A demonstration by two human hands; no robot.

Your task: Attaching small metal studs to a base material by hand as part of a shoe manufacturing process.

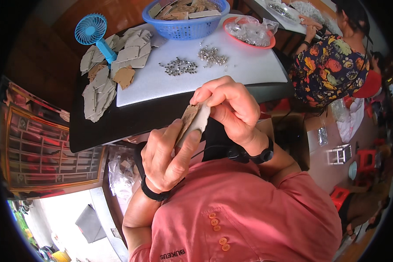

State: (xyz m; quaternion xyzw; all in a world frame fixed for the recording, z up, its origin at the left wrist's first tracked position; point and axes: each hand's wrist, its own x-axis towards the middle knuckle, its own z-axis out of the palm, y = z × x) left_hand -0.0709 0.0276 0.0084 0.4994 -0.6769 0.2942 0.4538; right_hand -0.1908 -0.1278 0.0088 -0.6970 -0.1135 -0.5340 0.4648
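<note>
The black table [94, 136] carries a white sheet [253, 72]. A heap of pale cards [131, 53] lies over the sheet's left part and beyond its edge. At the back sit a blue basket [185, 30], filled with more pieces, and, to its right, a red tray [271, 43] of bagged bits. A blue fan [91, 29] stands among the heap. Near the table's front edge, the left hand [166, 153] grips the brown-and-white card [201, 118] low; the right hand [236, 107] pinches its top. Two piles of metal bits [179, 67] lie mid-sheet.
</note>
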